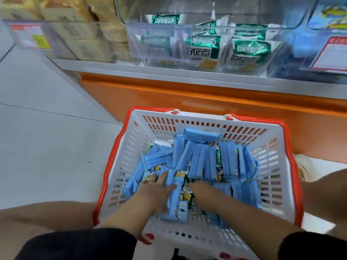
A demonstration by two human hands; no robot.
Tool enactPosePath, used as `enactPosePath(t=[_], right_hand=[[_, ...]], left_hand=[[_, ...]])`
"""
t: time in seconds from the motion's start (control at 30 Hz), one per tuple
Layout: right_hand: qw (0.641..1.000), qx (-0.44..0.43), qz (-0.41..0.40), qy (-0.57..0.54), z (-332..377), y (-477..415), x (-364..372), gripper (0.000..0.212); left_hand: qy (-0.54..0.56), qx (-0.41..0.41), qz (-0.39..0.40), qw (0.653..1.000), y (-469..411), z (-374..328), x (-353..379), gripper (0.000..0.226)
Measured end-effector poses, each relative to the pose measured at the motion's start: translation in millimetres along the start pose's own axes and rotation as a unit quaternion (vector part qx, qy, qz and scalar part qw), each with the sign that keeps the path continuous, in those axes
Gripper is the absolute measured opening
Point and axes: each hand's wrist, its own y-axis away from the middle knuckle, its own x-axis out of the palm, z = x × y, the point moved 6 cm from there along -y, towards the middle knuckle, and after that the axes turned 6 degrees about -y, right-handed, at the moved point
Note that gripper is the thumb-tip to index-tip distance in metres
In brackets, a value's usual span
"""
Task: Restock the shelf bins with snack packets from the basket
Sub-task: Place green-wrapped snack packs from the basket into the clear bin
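One basket [270, 152] sits at 6 o'clock, heaped with blue packets [195, 158], too tangled to count. Two hands reach in: the left hand [157, 188] lies spread on the heap; the right hand [197, 187] has its fingers buried, so I cannot tell its grip. One bin [135, 49] at 12 o'clock holds about six green packets [204, 47].

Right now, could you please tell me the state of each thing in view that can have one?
basket: on the floor, handles folded down, well filled.
blue snack packets: loose heap inside the basket.
left hand: in the basket, fingers fairly straight, pressed against packets.
right hand: in the basket, fingertips buried among packets; grip unclear.
clear shelf bin: open-topped, partly filled.
green packets: standing in the bin.
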Motion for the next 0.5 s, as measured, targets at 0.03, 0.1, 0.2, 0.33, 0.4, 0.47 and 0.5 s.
enactPosePath(t=[0.03,0.1,0.2,0.33,0.4,0.47,0.5], right_hand=[[1.0,-0.006,-0.016,0.022,1,-1,0,0.03],[0.997,-0.015,-0.055,0.054,5,-1,-1,0.03],[0.995,-0.024,-0.07,0.07,6,-2,5,0.03],[0.997,-0.043,-0.034,0.061,14,5,-8,0.032],[0.998,-0.035,-0.027,0.043,17,15,-29,0.038],[0.998,-0.028,-0.044,0.017,20,27,-54,0.036],[0.998,-0.026,-0.063,0.006,21,37,-70,0.034]], left_hand=[[0.003,-0.002,0.006,1.0,0,0,1,0.086],[0.008,-0.004,0.013,1.0,-1,0,6,0.086],[0.013,-0.004,0.017,1.0,-1,1,10,0.085],[0.022,-0.007,0.021,1.0,-2,7,12,0.083],[0.019,-0.009,0.028,0.999,-3,7,9,0.076],[0.015,-0.002,0.024,1.0,0,3,4,0.064],[0.018,0.004,0.004,1.0,4,0,-4,0.057]])
